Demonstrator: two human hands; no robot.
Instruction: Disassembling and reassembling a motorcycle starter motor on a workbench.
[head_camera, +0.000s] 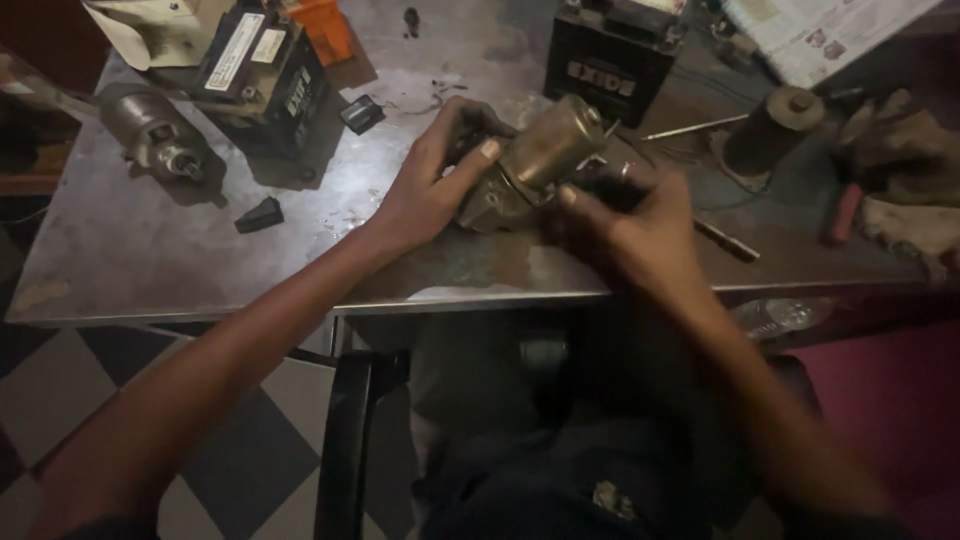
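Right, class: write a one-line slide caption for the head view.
Both hands, left and right, grip a brass-coloured cylindrical motor over a scuffed grey metal table.

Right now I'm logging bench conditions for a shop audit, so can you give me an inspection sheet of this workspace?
Surface: scuffed grey metal table, stained.
Job's things: brass-coloured cylindrical motor, held above the table by both hands.
Clutter: second grey motor, two black batteries, black plastic wedge, thin metal rod, dirty rags.
Grippers: left hand and right hand grip the motor.
Cables: thin wire on the table.
Surroundings: checkered floor, black chair.
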